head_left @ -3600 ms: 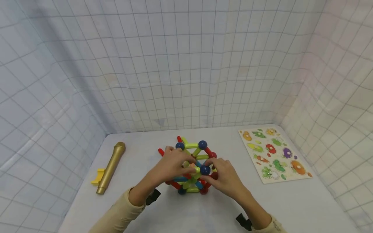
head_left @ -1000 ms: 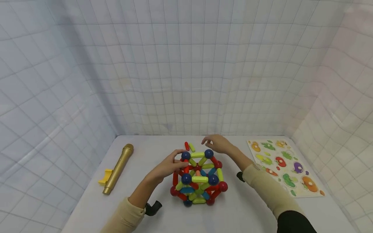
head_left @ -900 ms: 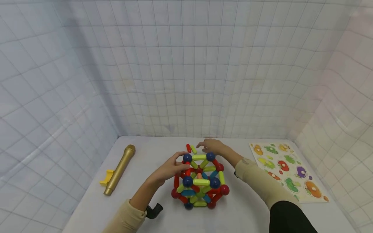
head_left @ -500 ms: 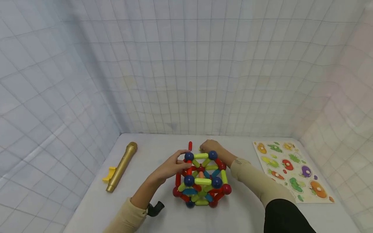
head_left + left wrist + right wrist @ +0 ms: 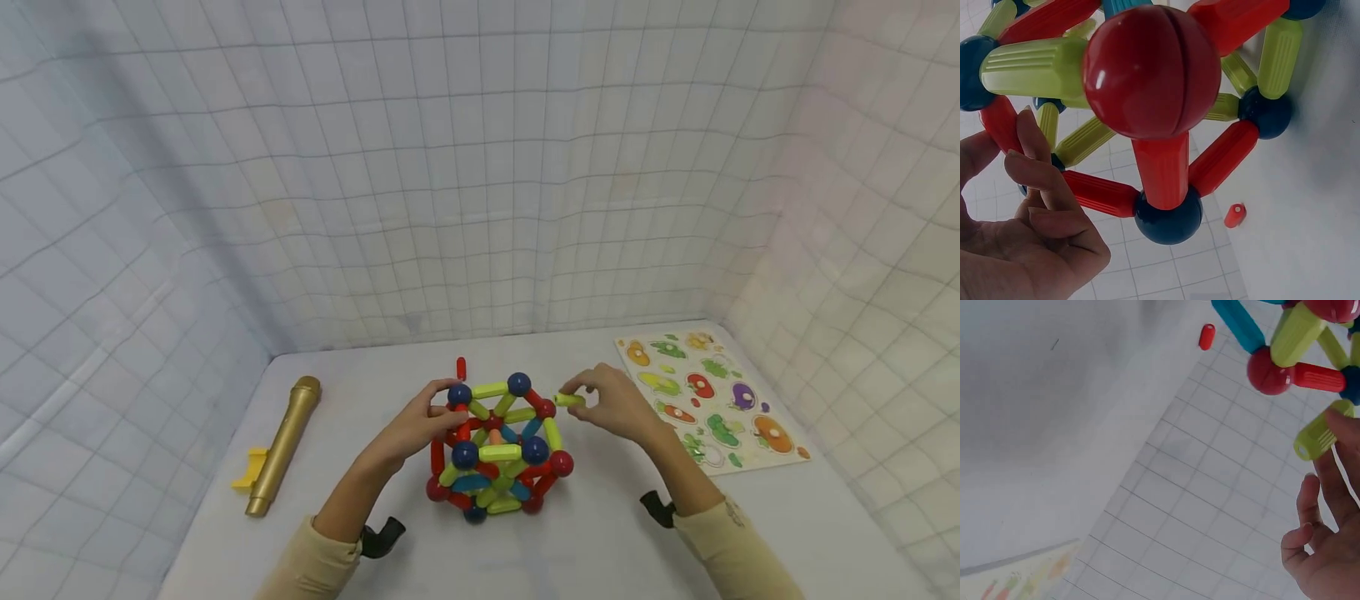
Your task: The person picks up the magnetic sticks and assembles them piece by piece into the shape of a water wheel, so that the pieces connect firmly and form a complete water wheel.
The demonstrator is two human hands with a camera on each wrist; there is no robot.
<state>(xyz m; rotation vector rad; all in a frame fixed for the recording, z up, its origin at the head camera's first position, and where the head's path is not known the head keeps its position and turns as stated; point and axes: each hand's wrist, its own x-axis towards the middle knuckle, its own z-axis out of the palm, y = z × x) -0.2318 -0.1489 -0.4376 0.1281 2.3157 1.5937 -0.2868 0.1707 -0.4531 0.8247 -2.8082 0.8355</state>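
Note:
A magnetic stick-and-ball structure (image 5: 500, 453) of red, yellow-green and blue rods with red and blue balls stands mid-table. My left hand (image 5: 415, 422) steadies it at the upper left; in the left wrist view, thumb and fingers pinch one of its red rods (image 5: 1001, 125). To the right of the structure, my right hand (image 5: 618, 404) holds a loose yellow-green magnetic rod (image 5: 572, 401) between thumb and fingertips. That rod lies close to a red ball (image 5: 545, 408) at the upper right. In the right wrist view, the rod's end (image 5: 1302, 449) faces out from the fingers.
One loose red rod (image 5: 461, 368) lies behind the structure. A gold microphone (image 5: 285, 446) and a yellow plastic piece (image 5: 252, 471) rest at the left. At the right is a vegetable puzzle board (image 5: 708, 396). Grid-patterned sheets (image 5: 480, 208) enclose the table's back and sides.
My right hand reached behind the structure, picked up the loose yellow-green rod and brought it back to the right side. My left hand has kept its hold on the structure.

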